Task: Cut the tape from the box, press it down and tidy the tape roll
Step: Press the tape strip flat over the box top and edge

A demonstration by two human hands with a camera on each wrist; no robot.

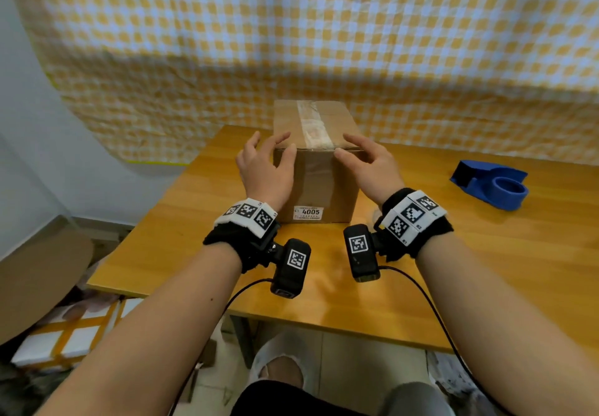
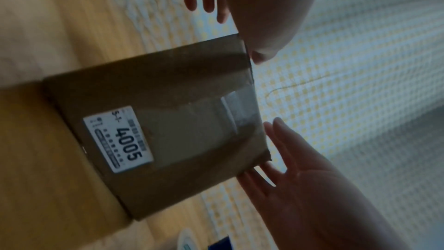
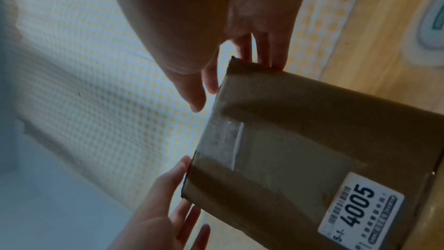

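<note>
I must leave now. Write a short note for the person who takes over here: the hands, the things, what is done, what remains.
Left hand: open, at the box's upper left edge.
Right hand: open, fingers on its top front edge.
Box stands on the table; tape strip runs over the top and down the front.
Blue dispenser lies apart, to the right.
Done: tape looks cut.
Left: press it down, tidy the tape roll.

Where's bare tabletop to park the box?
Free: table between box and blue tape dispenser; near edge right of the right hand. Crowded: around the box, with left hand and right hand beside it.
</note>
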